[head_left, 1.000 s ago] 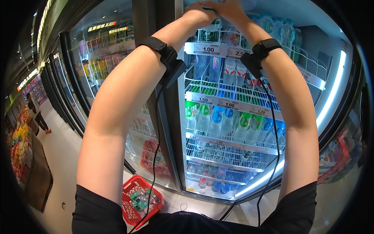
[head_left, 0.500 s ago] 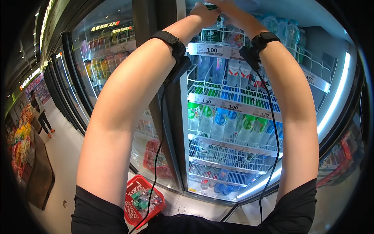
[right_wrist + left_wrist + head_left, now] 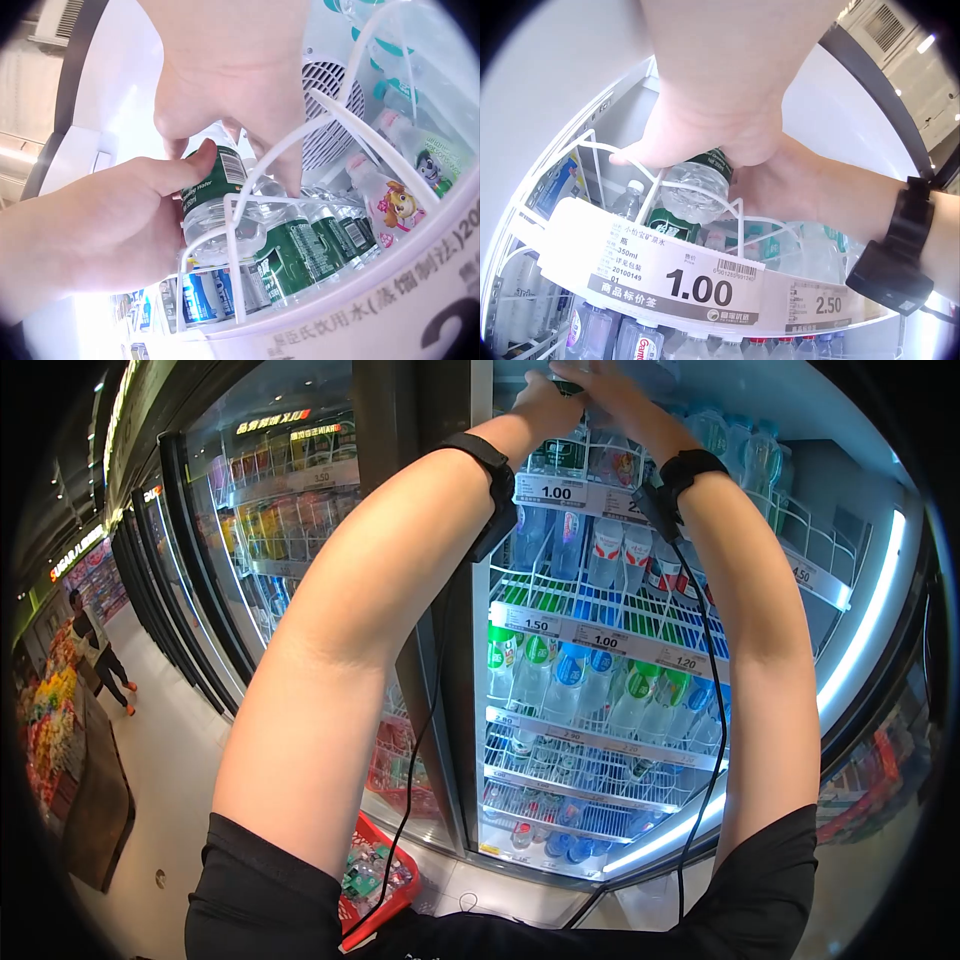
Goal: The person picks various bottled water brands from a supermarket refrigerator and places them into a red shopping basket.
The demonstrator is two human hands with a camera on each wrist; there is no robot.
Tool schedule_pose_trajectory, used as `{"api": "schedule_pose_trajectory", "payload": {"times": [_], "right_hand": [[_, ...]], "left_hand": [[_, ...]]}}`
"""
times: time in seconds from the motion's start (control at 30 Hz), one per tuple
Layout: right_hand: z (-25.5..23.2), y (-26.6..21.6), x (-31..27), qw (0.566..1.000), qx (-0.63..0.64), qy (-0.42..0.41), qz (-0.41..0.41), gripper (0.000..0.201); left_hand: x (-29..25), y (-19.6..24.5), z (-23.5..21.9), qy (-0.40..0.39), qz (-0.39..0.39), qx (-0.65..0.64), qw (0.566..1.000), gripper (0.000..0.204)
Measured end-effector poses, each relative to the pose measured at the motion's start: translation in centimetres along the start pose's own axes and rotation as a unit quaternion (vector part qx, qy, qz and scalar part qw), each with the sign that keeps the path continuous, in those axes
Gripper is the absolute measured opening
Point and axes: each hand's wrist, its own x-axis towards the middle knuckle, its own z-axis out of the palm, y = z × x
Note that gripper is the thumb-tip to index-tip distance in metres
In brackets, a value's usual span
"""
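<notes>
At the fridge's top shelf, my left hand [image 3: 112, 214] grips a clear water bottle [image 3: 225, 232] with a green label. Its thumb lies across the label. The bottle is tilted, its base toward the shelf's wire rail [image 3: 679, 180]. My right hand [image 3: 240, 82] comes over the bottle's upper end from above, thumb and fingers to either side; the cap is hidden. Behind and below stand more green-labelled bottles [image 3: 289, 259] in a row. In the head view both hands meet at the top edge, left hand [image 3: 548, 408] beside right hand [image 3: 605, 390].
A white wire guard and price strip [image 3: 679, 281] run along the shelf front. Lower shelves hold bottles [image 3: 570, 675]. Left is a dark door frame [image 3: 452, 660]; a red basket [image 3: 405, 870] stands on the floor. Cables hang from both wrists. A person [image 3: 95, 645] is in the aisle.
My left forearm has swung right and my hands have shifted slightly right in the head view, staying together at the top shelf. The left arm now overlaps more of the red basket.
</notes>
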Motion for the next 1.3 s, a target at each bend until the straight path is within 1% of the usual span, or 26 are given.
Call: {"api": "schedule_pose_trajectory", "payload": {"times": [0.03, 0.07, 0.1, 0.13, 0.17, 0.23, 0.27, 0.3, 0.33, 0.47, 0.53, 0.57, 0.63, 0.77, 0.83, 0.87, 0.93, 0.97, 1.03, 1.07, 1.13, 1.17, 1.2, 1.23, 1.27, 1.3], "right_hand": [[0.2, -0.2, 0.3, 0.996, -0.011, 0.072, 0.042, 0.085], [-0.1, -0.1, 0.1, 0.996, -0.014, 0.072, 0.042, 0.085], [-0.5, -0.5, -0.8, 0.999, 0.009, 0.025, 0.042, 0.087], [-0.9, -0.7, -1.4, 0.998, 0.032, -0.021, 0.042, 0.09], [-1.0, -1.0, -1.7, 0.998, 0.03, -0.021, 0.047, 0.09], [-1.4, -1.2, -2.0, 0.996, 0.007, -0.091, 0.023, 0.086], [-1.5, -0.8, -1.7, 0.996, 0.005, -0.09, 0.027, 0.086], [-1.6, -0.4, -0.8, 0.994, -0.037, -0.098, 0.032, 0.079], [-1.5, -0.3, -0.5, 0.991, -0.078, -0.106, 0.038, 0.074], [-1.1, -0.1, -1.1, 0.985, -0.118, -0.127, -0.015, 0.056], [-1.0, -0.3, -0.8, 0.978, -0.165, -0.13, 0.022, 0.045], [-1.1, -0.5, -0.7, 0.977, -0.166, -0.13, 0.022, 0.045], [-1.2, -0.9, -0.4, 0.964, -0.211, -0.154, 0.054, 0.042], [-0.6, 0.3, -1.0, 0.979, -0.117, -0.146, 0.079, 0.038], [0.0, 0.5, -1.0, 0.994, -0.076, -0.046, 0.07, 0.025], [-0.2, 0.3, -1.3, 0.993, -0.078, -0.047, 0.072, 0.025], [-0.9, -0.9, -2.4, 0.986, -0.062, -0.155, -0.01, 0.045], [-0.9, -1.4, -2.5, 0.986, -0.064, -0.156, -0.008, 0.045], [-1.0, -1.4, -2.8, 0.981, -0.172, -0.04, -0.079, 0.046], [-1.2, -1.3, -3.0, 0.981, -0.173, -0.04, -0.075, 0.046], [-0.9, -3.5, -4.8, 0.911, -0.318, 0.149, -0.219, 0.041], [-1.2, -5.2, -6.3, 0.912, -0.317, 0.145, -0.215, 0.041], [-1.0, -8.7, -9.8, 0.943, -0.244, 0.119, -0.195, 0.039], [-0.3, -10.3, -13.1, 0.968, -0.167, 0.088, -0.167, 0.037], [0.5, -9.8, -15.3, 0.912, -0.236, 0.176, -0.287, 0.032], [1.4, -9.3, -16.8, 0.934, -0.211, 0.148, -0.248, 0.026]], "left_hand": [[1.1, 1.8, 0.7, -0.014, -0.192, -0.289, 0.938, 0.041], [1.7, 1.5, 1.3, -0.013, -0.192, -0.291, 0.937, 0.041], [3.9, 0.6, 4.8, -0.015, -0.16, -0.196, 0.967, 0.041], [3.9, 0.6, 5.1, -0.017, -0.125, -0.1, 0.987, 0.041], [3.7, 0.7, 5.4, -0.019, -0.124, -0.104, 0.987, 0.041], [-1.0, 1.9, -2.1, -0.077, 0.038, 0.087, 0.992, 0.045], [-2.4, 2.9, -4.2, -0.077, 0.04, 0.084, 0.993, 0.045], [-3.6, 3.7, -5.9, -0.06, -0.119, -0.164, 0.977, 0.055], [-4.3, 4.2, -6.6, -0.04, -0.267, -0.397, 0.877, 0.069], [-6.3, 4.0, -9.0, -0.029, -0.309, -0.428, 0.849, 0.079], [-7.1, 3.3, -9.8, -0.083, -0.242, -0.464, 0.848, 0.071], [-7.3, 3.4, -10.2, -0.082, -0.242, -0.465, 0.848, 0.071], [-7.4, 3.6, -10.3, -0.096, -0.258, -0.421, 0.864, 0.055], [-6.4, 3.0, -9.8, -0.062, -0.263, -0.439, 0.857, 0.071], [-4.8, 2.3, -11.3, -0.157, -0.351, -0.472, 0.793, 0.07], [-4.9, 2.5, -11.1, -0.158, -0.351, -0.474, 0.792, 0.07], [-5.0, 3.2, -10.2, -0.092, -0.325, -0.445, 0.83, 0.068], [-5.3, 3.3, -9.6, -0.092, -0.325, -0.447, 0.828, 0.068], [-6.7, 4.0, -9.5, 0.003, -0.288, -0.418, 0.862, 0.067], [-6.9, 4.5, -9.7, 0.0, -0.287, -0.419, 0.861, 0.067], [-11.2, 6.6, -15.4, -0.032, -0.2, -0.298, 0.933, 0.099], [-12.6, 6.8, -13.7, 0.153, -0.133, -0.371, 0.906, 0.094], [-14.0, 7.8, -12.7, 0.198, -0.144, -0.384, 0.89, 0.088], [-17.0, 7.5, -15.0, 0.112, -0.082, -0.422, 0.896, 0.084], [-20.7, 8.4, -14.4, 0.31, 0.026, -0.391, 0.866, 0.082], [-22.3, 9.0, -13.8, 0.269, 0.002, -0.405, 0.874, 0.079]]}}
